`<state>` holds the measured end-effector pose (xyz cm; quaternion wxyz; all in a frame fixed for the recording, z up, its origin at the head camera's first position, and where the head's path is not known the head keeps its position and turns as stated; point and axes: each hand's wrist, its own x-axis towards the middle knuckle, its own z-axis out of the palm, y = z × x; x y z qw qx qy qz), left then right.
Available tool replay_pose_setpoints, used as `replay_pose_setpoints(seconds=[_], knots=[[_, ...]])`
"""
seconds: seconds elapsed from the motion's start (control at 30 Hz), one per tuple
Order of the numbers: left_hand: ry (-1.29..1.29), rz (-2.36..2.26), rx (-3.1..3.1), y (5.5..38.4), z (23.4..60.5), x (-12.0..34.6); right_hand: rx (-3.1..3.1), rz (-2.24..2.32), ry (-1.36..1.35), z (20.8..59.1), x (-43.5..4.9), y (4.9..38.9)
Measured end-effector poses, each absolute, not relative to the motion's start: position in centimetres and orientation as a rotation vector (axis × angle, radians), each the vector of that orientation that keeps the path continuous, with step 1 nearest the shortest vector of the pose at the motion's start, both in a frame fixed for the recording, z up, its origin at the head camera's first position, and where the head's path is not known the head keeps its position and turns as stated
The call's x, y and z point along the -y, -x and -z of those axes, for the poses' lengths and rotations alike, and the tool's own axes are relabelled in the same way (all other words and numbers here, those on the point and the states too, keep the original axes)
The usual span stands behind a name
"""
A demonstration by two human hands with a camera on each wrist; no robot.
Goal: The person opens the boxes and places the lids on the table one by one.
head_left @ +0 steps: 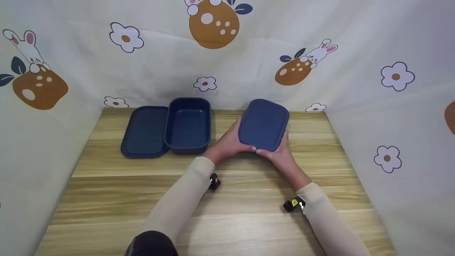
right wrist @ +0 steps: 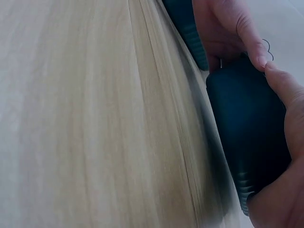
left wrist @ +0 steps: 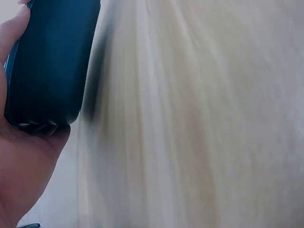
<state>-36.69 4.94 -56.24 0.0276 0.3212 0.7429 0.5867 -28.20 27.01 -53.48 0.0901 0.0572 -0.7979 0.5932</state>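
Note:
Both hands hold a dark blue lidded food container (head_left: pixel 265 124), right of the middle near the back wall. My left hand (head_left: pixel 229 142) grips its left side and my right hand (head_left: pixel 282 156) its right side, the thumbs meeting at the near edge of its lid. The side wall of the container (left wrist: pixel 52 61) faces the left wrist view, and a shadow lies beside it on the table. In the right wrist view, the container (right wrist: pixel 247 118) sits between the two hands, tilted. Some fingers are hidden behind it.
An open, larger dark blue container (head_left: pixel 188 126) stands left of the hands, nothing visible inside. Its left edge overlaps a flat dark blue lid (head_left: pixel 145 133) on the table. The wooden table (head_left: pixel 234 220) meets fabric walls (head_left: pixel 160 64) at back and sides.

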Motion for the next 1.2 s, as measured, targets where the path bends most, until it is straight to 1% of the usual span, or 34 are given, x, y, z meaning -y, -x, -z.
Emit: replay_pose_setpoints(seconds=[0.2, 0.47, 0.77, 1.1, 1.2], knots=[[-0.918, -1.740, -2.371, 36.3, 55.8, -4.6, 2.383, -1.758, -0.167, 53.3, -27.0, 28.1], [-0.914, -1.764, -2.379, 35.2, 55.3, -4.3, 2.362, -1.751, -0.258, 53.2, -27.0, 27.8], [-0.796, -1.714, -2.460, 33.0, 54.6, -3.5, 2.421, -1.760, -0.256, 55.4, -27.8, 28.1], [-0.773, -1.698, -2.514, 30.6, 54.2, -2.6, 2.431, -1.809, -0.322, 55.6, -27.9, 26.8], [-0.744, -1.677, -2.536, 30.0, 54.1, -2.4, 2.463, -1.810, -0.281, 55.4, -27.7, 26.3]])
